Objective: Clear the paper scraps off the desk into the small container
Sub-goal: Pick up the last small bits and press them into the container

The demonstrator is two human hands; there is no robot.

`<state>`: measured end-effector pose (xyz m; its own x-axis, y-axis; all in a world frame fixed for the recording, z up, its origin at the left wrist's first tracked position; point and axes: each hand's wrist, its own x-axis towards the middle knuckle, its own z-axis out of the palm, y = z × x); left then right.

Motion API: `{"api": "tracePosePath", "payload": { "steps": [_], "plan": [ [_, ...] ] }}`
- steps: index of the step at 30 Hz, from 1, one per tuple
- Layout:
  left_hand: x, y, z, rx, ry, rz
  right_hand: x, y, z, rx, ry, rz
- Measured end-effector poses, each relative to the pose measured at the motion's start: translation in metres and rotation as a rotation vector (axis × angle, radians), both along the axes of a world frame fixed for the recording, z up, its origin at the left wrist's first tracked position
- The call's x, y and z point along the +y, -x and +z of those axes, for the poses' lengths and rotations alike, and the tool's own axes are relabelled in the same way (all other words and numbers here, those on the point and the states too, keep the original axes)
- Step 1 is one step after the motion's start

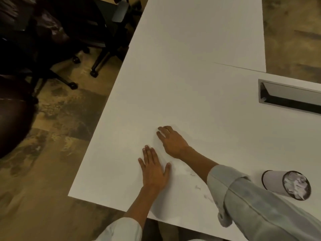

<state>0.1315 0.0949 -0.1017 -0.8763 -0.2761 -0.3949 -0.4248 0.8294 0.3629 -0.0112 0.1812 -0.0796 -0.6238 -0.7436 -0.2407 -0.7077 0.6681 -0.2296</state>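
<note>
Nearest to us, close to the table's (182,70) near edge and not far from its near left corner, we see the left hand (153,168) lying palm down on the white top, fingers straight and slightly spread, thumb out to the side, holding nothing. A pale rolled sleeve (121,230) covers its forearm at the table's edge.

Over toward the near right side stands the small container (284,184), a light cylinder with a dark rim, its mouth filled with crumpled white paper scraps (297,185). It stands well apart from both hands. A few faint grey marks (198,187) show on the top between the left hand and the right forearm; we cannot tell whether they are scraps or smudges.

Just beyond the left hand, the right hand (171,141) rests on the top with fingers extended and lightly bent at the tips, touching the surface; we cannot make out anything under it. Its arm wears a rolled denim sleeve (243,202).

Further back, at the right edge, a metal-framed cable slot (288,97) is set into the table. Past the left edge, dark office chairs (73,37) stand on the floor.
</note>
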Motion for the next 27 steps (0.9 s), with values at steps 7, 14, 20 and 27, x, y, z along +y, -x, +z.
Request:
{"api": "tracePosePath", "payload": {
  "steps": [7, 14, 20, 27],
  "plan": [
    [0.029, -0.017, -0.006, 0.064, 0.008, -0.339, 0.091, -0.062, -0.005, 0.065, 0.105, 0.122],
    [0.086, -0.047, 0.001, 0.066, -0.093, -0.509, 0.158, -0.104, 0.007, 0.045, 0.127, 0.059],
    [0.050, -0.021, 0.016, 0.055, 0.033, -0.366, 0.149, -0.073, 0.026, 0.035, 0.044, -0.222],
    [0.022, -0.043, 0.019, -0.083, 0.083, -0.162, 0.166, -0.137, 0.019, -0.007, 0.109, -0.243]
  ]
}}
